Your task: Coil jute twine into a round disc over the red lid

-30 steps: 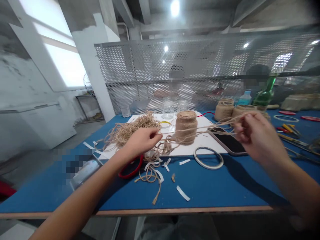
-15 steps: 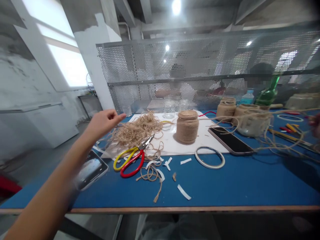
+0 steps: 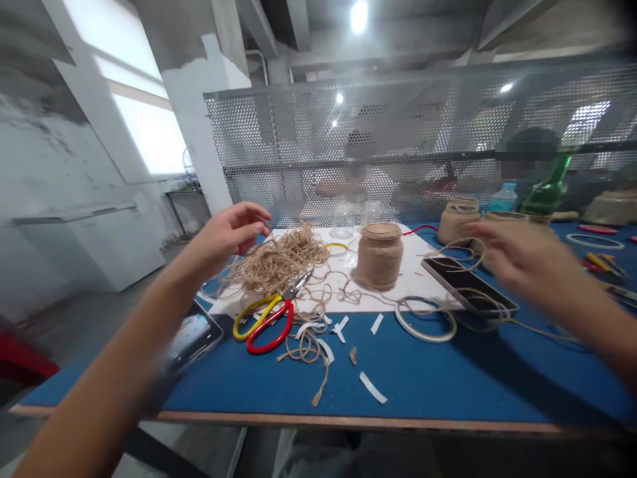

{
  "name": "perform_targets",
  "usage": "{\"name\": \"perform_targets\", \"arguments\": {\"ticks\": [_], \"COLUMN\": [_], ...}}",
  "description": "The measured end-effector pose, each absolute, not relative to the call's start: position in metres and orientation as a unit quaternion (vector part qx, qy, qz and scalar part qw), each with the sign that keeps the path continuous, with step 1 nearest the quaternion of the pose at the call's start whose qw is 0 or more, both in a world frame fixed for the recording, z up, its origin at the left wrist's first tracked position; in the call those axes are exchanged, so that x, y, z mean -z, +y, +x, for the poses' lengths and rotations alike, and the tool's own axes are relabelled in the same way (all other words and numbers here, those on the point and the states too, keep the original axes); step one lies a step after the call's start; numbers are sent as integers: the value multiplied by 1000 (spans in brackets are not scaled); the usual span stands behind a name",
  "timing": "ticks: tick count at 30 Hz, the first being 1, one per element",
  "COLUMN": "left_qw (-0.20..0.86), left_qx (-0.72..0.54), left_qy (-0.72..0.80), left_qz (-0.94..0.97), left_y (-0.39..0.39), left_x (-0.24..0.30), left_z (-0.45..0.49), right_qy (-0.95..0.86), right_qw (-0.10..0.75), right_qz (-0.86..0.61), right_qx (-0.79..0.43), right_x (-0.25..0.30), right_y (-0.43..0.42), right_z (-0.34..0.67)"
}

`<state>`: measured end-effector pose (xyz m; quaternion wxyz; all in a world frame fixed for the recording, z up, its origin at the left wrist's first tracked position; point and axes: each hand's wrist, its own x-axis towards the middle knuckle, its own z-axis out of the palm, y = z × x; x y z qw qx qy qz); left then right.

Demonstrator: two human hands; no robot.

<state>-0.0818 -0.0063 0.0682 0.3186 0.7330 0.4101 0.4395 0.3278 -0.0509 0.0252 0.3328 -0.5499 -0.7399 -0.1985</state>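
Note:
My left hand (image 3: pixel 233 229) hovers over the left side of a tangled heap of jute twine (image 3: pixel 286 255), its fingers loosely curved, apart from the thumb, and nothing visible in them. On the right, my right hand (image 3: pixel 522 259) is blurred by motion, its fingertips close together on a loop of twine (image 3: pixel 460 265) above the phone (image 3: pixel 468 285). Slack twine trails over the phone and the white sheet. Between my hands a twine-wrapped jar (image 3: pixel 381 259) stands upright on the white sheet (image 3: pixel 338 299). Scissors with yellow and red handles (image 3: pixel 269 325) lie partly spread before the heap.
A roll of white tape (image 3: pixel 425 335) and paper strips (image 3: pixel 373 387) lie toward the blue table's front edge. Clear glass jars (image 3: pixel 343 222) stand at the back. More wrapped jars (image 3: pixel 455 222), a green bottle (image 3: pixel 552 186) and a perforated metal screen (image 3: pixel 298 146) with people behind bound the workspace.
My right hand has come in from the right edge to above the phone, and the stretched twine has dropped slack. My left hand has uncurled from a fist and shifted slightly right.

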Motion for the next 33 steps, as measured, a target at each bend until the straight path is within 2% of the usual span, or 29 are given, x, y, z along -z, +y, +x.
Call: {"name": "perform_targets", "arguments": {"ticks": [3,7,9,13,16,19,21,25,30,33], "left_qw": [338,345,349,345,326,310,301,326,393,430], "left_qx": [-370,-338,-339,-271,-220,-227,-228,-229,-221,-220], "left_qy": [367,319,324,382,427,439,434,423,394,378], "left_qz": [784,815,811,814,814,812,818,813,800,790], "left_y": [-21,-33,-33,-30,-27,-21,-16,-11,-14,-14], "left_x": [-72,-73,-73,-70,-66,-60,-56,-49,-41,-35], "left_z": [-40,-13,-12,-19,-27,-37,-43,-51,-48,-45], "right_qy": [-840,-844,-828,-785,-705,-654,-681,-740,-749,-737], "right_qw": [358,398,405,475,543,543,516,459,399,389], "right_qz": [-408,-280,-284,-341,-333,-321,-365,-476,-528,-550], "right_qx": [-20,-223,-265,-203,-311,-418,-369,-123,20,59], "right_x": [-33,-37,-35,-30,-30,-32,-34,-35,-29,-28], "right_y": [-57,-40,-26,-7,-2,-3,-7,-18,-27,-31], "right_z": [230,164,161,177,190,204,217,247,274,280]}}
